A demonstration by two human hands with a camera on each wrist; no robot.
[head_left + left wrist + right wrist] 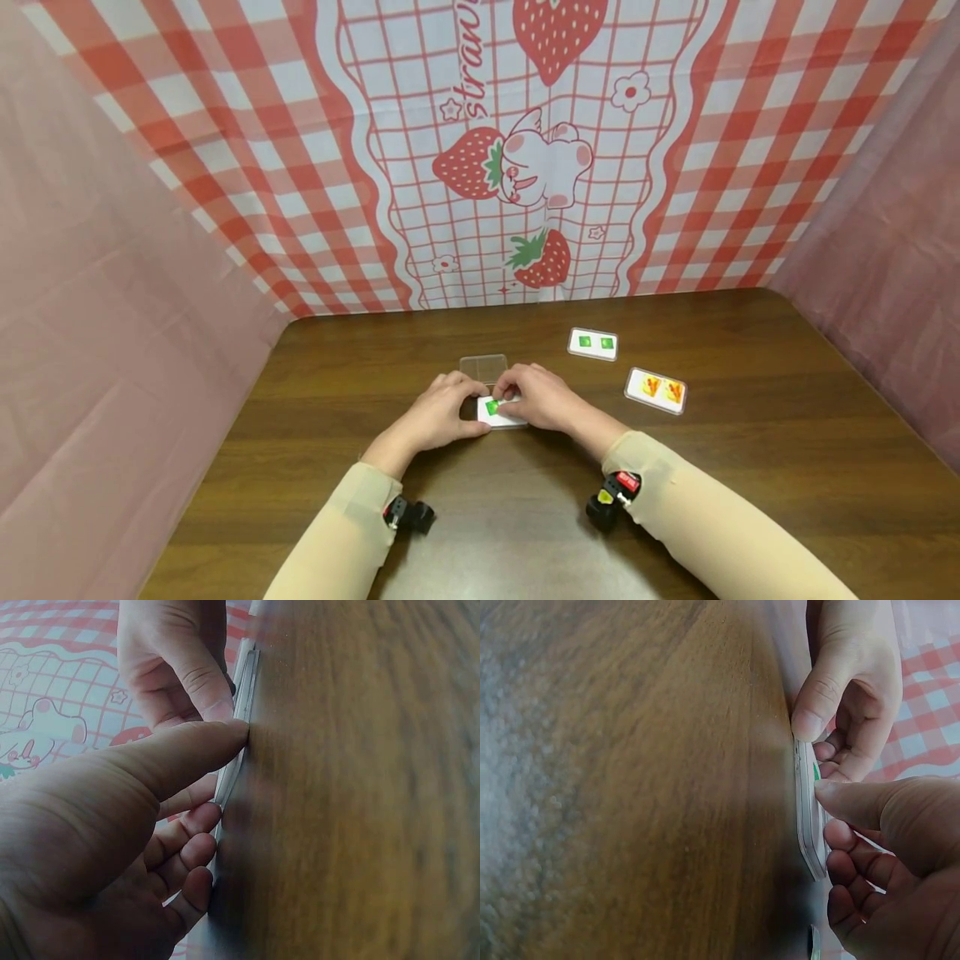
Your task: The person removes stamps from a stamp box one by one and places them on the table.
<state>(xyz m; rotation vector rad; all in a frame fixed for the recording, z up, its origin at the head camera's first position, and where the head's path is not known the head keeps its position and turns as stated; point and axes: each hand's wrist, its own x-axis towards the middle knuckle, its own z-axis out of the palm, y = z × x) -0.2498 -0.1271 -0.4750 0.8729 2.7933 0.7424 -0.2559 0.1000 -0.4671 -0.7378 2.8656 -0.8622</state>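
Note:
A flat clear case (504,427) with a white card (483,412) lies on the table between both hands, and one green square picture (492,407) shows on the card. My left hand (442,410) grips the left end, thumb on the near edge and fingers at the far edge. The right hand (542,398) covers the right part of the card. Its thumb (844,796) touches the face beside the green picture, with curled fingers at the far side. What lies under that hand is hidden. Behind the case lies a clear plastic lid (483,367).
To the right on the brown wooden table (345,367) lie a white card with two green squares (596,343) and another with two orange pictures (656,390), both in clear cases. A strawberry-patterned cloth (465,242) hangs at the back; pink cloth (112,317) hangs at the sides.

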